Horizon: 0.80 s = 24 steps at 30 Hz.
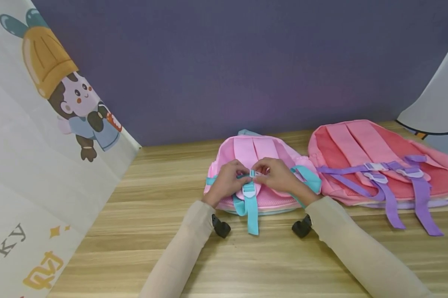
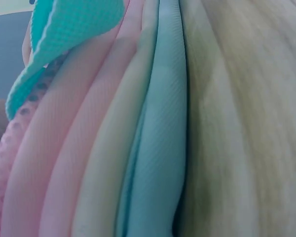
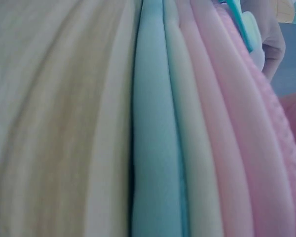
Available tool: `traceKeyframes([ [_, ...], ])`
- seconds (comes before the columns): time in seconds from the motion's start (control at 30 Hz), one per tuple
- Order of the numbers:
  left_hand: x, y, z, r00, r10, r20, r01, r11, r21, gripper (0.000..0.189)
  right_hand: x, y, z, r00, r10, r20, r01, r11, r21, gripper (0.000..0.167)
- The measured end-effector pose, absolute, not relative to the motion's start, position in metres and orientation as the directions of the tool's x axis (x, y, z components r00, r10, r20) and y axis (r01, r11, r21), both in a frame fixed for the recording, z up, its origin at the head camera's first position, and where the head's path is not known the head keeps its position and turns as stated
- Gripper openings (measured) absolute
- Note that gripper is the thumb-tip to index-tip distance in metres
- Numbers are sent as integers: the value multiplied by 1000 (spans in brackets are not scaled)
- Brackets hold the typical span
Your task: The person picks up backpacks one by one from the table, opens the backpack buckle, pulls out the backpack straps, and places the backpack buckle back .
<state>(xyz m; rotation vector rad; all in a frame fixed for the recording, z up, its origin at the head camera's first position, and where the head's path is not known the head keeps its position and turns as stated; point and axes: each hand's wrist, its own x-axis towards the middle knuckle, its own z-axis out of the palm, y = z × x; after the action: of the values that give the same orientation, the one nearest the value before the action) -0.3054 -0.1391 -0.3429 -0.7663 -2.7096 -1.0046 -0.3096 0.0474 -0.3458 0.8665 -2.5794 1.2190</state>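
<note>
A small pink backpack (image 1: 242, 151) with teal straps lies with its shoulder straps facing up. Over its middle, my left hand (image 1: 227, 181) pinches the teal strap at a small buckle (image 1: 252, 174). From the other side my right hand (image 1: 278, 177) pinches the same buckle; the fingers partly hide it. Just below hangs a white strap adjuster (image 1: 249, 193) with a teal strap end (image 1: 252, 217) reaching onto the table. The left wrist view shows the backpack's layered pink edge (image 2: 59, 158) and a teal strap (image 2: 79, 24). In the right wrist view the layered edge (image 3: 227, 128) fills the middle.
To the right, a larger coral-pink backpack (image 1: 324, 145) with purple straps (image 1: 393, 207) lies close beside the small one. Both rest on a wood-grain table (image 1: 164, 198). A dark panel (image 1: 209, 62) stands behind, and a printed white sheet (image 1: 30, 165) borders the left.
</note>
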Motion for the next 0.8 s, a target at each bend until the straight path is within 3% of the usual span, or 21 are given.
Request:
traceKeyframes([
  [0.8,-308,-143,-343,-823,424,379,568,589,575,22,-312,51,-346,-836,-412,362,-534,460,-710,19],
])
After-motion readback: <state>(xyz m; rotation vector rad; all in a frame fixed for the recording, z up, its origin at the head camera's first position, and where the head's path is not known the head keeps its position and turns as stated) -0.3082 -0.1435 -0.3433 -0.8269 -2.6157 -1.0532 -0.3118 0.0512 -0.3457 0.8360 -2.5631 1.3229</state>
